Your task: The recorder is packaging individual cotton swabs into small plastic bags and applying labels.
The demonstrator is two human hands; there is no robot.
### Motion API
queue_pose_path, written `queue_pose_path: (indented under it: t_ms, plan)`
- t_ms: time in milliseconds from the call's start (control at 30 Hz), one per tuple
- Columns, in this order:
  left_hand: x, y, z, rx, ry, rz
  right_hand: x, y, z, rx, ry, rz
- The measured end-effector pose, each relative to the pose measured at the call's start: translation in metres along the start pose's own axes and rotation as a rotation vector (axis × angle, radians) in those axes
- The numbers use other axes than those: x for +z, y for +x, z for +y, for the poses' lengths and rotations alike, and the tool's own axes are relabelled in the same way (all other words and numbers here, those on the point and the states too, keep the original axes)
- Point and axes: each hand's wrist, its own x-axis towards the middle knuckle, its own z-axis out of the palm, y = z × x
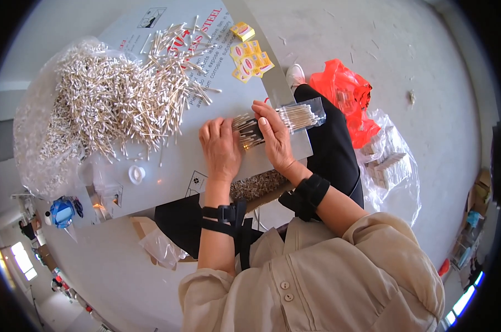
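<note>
Over the table's right part, my right hand (275, 138) is closed around a clear plastic bag (319, 109) with a row of cotton swabs (296, 117) in it. The bag's far end reaches past the table edge. Between my two hands lie more cotton swabs (246, 131), loosely lined up over a dark surface. My left hand (220, 148) has its fingers curled at the left ends of these swabs; its fingertips are partly hidden. A large heap of loose cotton swabs (123, 99) spreads out to the left.
Yellow-and-white cards (250, 58) lie at the table's far right. A small white round cup (136, 175) stands near the heap's plastic bag (26, 133). Below the near edge sits a box of swabs (256, 187). Red (344, 99) and clear bags (397, 171) are at the right.
</note>
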Motion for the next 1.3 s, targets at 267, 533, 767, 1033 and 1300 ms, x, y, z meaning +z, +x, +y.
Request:
queue_pose_path:
  t_ms: [267,533,767,1033,1300]
  plan:
    - [-0.008,-0.026,0.026,0.000,0.131,-0.020,-0.001,-0.001,-0.004,0.028,0.049,-0.034]
    - [-0.018,-0.037,0.024,-0.017,0.043,0.042,-0.010,-0.003,0.000,0.064,0.136,-0.014]
    - [-0.006,-0.040,0.019,-0.013,0.017,0.040,-0.011,-0.004,0.000,0.085,0.129,-0.037]
    - [0.008,-0.035,0.019,-0.157,-0.262,0.266,-0.012,-0.004,0.006,0.021,0.050,-0.030]
    - [0.030,-0.009,0.011,-0.405,-0.959,0.545,0.006,0.004,0.003,-0.026,0.075,-0.027]
